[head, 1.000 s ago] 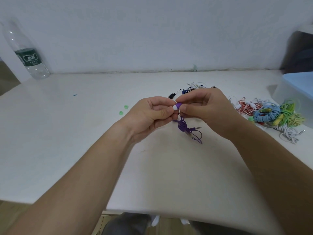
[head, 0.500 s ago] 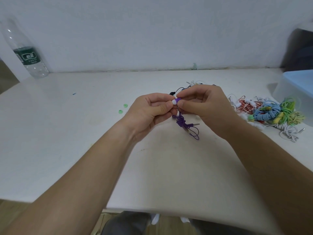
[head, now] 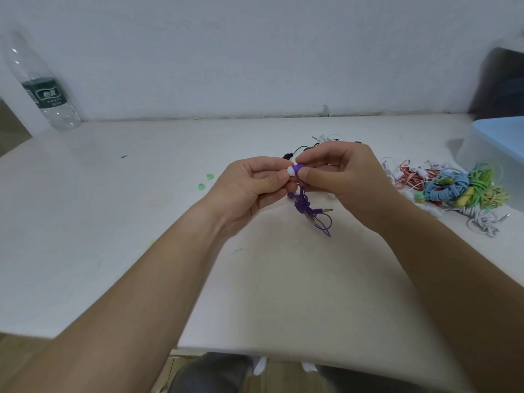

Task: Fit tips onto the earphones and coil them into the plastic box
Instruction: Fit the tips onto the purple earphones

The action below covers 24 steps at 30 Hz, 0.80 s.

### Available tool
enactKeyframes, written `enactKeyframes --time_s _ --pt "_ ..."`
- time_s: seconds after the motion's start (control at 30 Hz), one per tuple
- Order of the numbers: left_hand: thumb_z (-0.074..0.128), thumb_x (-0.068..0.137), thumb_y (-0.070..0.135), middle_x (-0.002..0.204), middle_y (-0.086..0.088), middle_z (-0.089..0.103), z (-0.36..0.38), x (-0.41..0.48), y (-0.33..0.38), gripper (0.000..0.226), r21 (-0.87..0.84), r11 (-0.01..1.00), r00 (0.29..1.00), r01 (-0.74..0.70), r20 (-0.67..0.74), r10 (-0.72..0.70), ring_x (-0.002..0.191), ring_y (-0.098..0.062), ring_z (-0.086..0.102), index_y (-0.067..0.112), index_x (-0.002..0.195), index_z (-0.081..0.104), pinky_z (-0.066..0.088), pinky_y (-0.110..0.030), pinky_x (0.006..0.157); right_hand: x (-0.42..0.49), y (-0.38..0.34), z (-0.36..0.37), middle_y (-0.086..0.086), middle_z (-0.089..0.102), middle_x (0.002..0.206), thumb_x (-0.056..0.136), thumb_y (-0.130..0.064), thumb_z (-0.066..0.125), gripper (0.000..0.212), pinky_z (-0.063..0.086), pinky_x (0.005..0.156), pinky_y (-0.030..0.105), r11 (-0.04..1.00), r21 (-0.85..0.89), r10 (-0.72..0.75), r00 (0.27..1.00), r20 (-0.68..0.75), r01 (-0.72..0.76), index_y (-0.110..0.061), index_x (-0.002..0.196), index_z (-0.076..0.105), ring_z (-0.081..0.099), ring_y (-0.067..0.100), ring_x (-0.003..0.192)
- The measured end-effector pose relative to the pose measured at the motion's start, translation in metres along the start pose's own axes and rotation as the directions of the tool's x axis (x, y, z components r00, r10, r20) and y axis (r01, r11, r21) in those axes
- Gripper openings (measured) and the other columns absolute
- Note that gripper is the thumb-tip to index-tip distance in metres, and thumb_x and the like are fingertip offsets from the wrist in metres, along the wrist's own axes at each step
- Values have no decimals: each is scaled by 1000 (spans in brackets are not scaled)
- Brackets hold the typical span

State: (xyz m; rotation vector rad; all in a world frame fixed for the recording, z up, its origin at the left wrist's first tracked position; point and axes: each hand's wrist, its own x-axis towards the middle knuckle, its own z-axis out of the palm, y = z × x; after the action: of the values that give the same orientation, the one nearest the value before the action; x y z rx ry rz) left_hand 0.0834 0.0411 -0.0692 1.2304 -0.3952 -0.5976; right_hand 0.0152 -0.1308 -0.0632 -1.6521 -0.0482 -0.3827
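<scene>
We hold our work just above the middle of the white table (head: 141,222). Our right hand (head: 346,177) pinches a purple earbud (head: 299,167) between thumb and forefinger, the other fingers curled in. Our left hand (head: 249,188), fingers curled, pinches the white tip (head: 291,170) that sits on the earbud's end, the thumb pressed against it. The purple cable (head: 304,207) hangs knotted below, at six o'clock from the earbud, its jack plug (head: 326,210) sticking out to the right. At three o'clock from our hands lies a heap of coloured earphones (head: 459,191), and just beyond it, at two o'clock, the plastic box (head: 493,154). Two green tips (head: 209,176) lie at nine o'clock of our left hand. A water bottle (head: 42,89) stands far off at ten o'clock, by the wall.
</scene>
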Motion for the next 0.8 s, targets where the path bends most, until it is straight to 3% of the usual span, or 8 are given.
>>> enactKeyframes --time_s 0.17,0.47,0.67,0.8 --pt "64 88 -2 81 -10 75 -1 1 -1 15 17 1000 1000 -7 -26 7 75 -15 72 2 102 71 58 -18 70 1 1 1 8 74 80 84 7 72 14 59 71 28 1000 -16 -15 1000 -8 14 1 97 70 73 20 74" --pt "63 89 1 80 -8 76 2 -2 1 13 1 1000 1000 12 -9 -12 73 -13 73 7 96 72 58 -16 68 0 1 -3 5 76 80 86 9 68 16 59 71 27 998 48 39 999 31 -40 0 100 70 73 18 75" --pt "71 71 10 79 -7 75 1 -2 0 23 16 1000 1000 14 15 -14 72 -12 72 7 94 72 57 -16 67 -1 -1 -3 4 77 80 86 9 69 15 60 72 28 999 44 25 998 55 -27 -2 96 71 74 19 74" --pt "72 70 10 79 -7 75 0 -1 0 23 20 999 999 31 14 -31 71 -11 72 8 93 73 56 -15 64 -2 -1 -3 6 77 83 86 8 68 16 60 73 29 999 32 25 996 84 -28 -5 95 72 74 19 76"
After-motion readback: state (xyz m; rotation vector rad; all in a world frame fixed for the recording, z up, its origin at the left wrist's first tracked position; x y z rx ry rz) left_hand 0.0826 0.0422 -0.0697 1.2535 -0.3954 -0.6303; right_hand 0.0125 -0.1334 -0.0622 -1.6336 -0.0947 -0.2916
